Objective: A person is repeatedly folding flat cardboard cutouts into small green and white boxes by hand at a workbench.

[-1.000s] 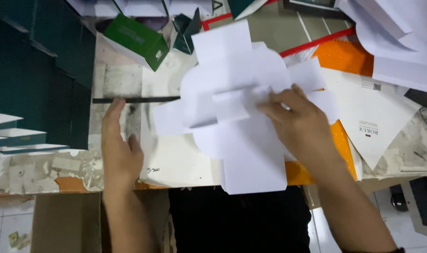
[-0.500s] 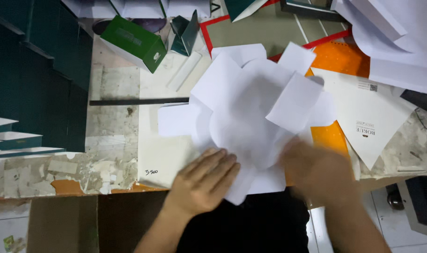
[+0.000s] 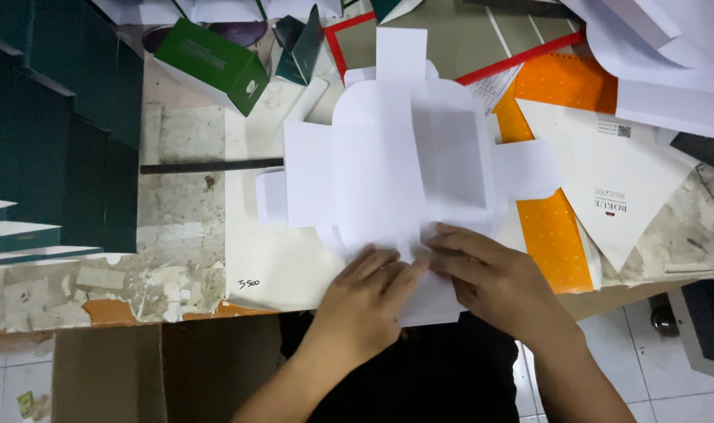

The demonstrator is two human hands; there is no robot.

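A white die-cut cardboard blank [image 3: 380,157] with several flaps lies flat on the worn table [image 3: 177,227], partly folded over itself. My left hand [image 3: 369,301] presses its fingers flat on the blank's near edge. Beside it, my right hand [image 3: 490,278] rests with its fingertips on the same edge, touching the left hand's fingers. Neither hand grips anything; both push down on the card.
Orange sheets [image 3: 557,235] and a white triangular printed card [image 3: 607,188] lie to the right. A green box [image 3: 212,63] and dark green folded boxes [image 3: 52,133] stand at the left. A black ruler [image 3: 208,166] lies left of the blank. A brown carton [image 3: 106,372] sits below.
The blank was turned and laid flat on the table. My left hand moved from the ruler side to the blank's near edge; both hands now press together there.
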